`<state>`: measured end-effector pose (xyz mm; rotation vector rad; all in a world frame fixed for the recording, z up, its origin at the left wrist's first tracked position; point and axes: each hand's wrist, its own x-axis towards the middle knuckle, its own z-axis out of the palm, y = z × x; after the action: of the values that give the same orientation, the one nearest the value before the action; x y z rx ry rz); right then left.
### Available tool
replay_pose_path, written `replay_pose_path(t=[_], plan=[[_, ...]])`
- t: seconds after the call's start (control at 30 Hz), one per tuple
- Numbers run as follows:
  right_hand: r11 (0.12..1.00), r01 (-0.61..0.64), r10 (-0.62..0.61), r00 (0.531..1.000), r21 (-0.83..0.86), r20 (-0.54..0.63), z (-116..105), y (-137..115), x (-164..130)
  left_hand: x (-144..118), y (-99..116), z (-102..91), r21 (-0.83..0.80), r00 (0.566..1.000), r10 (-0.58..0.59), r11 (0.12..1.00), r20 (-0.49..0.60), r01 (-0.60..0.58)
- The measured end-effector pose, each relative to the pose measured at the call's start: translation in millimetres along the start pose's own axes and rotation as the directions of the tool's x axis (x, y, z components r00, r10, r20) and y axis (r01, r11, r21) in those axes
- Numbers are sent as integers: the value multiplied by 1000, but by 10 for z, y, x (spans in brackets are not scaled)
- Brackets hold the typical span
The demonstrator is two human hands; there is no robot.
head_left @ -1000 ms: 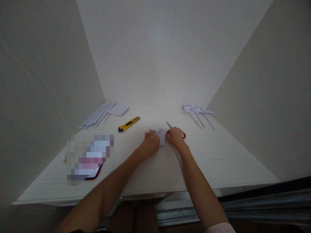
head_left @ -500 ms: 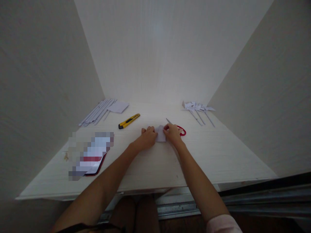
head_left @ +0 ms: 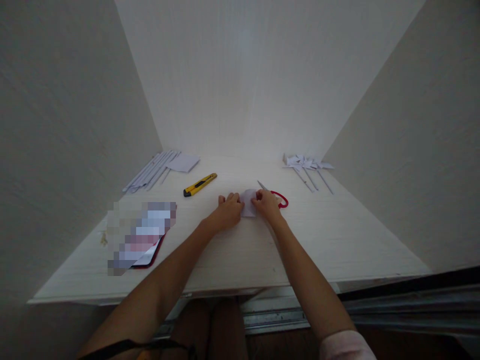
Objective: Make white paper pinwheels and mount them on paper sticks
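A small piece of white paper (head_left: 248, 206) lies on the white tabletop between my two hands. My left hand (head_left: 228, 210) grips its left edge with the fingers curled in. On the opposite edge, my right hand (head_left: 265, 204) pinches the paper between thumb and fingers. Scissors with red handles (head_left: 283, 199) rest just beyond and partly beneath my right hand, their blades pointing away to the left. A yellow utility knife (head_left: 200, 185) lies beyond my left hand.
Several rolled paper sticks (head_left: 152, 172) and a flat paper sheet (head_left: 183, 162) lie at the back left. Paper pinwheels on sticks (head_left: 305, 162) lie at the back right. A phone (head_left: 150, 255), partly blurred out, is at the left front. Walls enclose the table's back and sides.
The paper's upper part appears slightly more spread, and the right fingers have shifted a little along its edge. Otherwise only a slight shift of the view shows.
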<state>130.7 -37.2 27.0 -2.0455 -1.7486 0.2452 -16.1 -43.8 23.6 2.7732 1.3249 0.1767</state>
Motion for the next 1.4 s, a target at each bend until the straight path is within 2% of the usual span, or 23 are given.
replay_pose_path(t=[0.37,0.5,0.6,0.8,0.97,1.07,1.23,1.4], plan=[[963,269,-268,963,27,-32,9,34,-19,0,-7,0,-6,999,15,1000,-29,-15],[887,432,-434,900,161,-25,-12,79,3,-12,-17,-10,-25,999,28,999,-40,-29],[842,497,-511,860,209,12,-2,121,35,-20,-11,-5,-12,998,23,1000,-66,-24],[817,526,-552,832,238,57,-20,129,28,-57,21,-22,31,995,28,999,-96,-26],[764,620,-643,757,179,118,-26,122,-2,-81,61,-20,58,995,27,998,-93,-22],[734,652,-676,728,190,114,-9,135,-1,-90,80,-8,66,994,28,998,-105,-21],[747,635,-657,750,196,76,3,147,12,-100,64,-3,54,995,23,998,-98,-17],[717,657,-684,727,234,56,0,152,17,-106,39,-1,28,996,17,1000,-88,-14]])
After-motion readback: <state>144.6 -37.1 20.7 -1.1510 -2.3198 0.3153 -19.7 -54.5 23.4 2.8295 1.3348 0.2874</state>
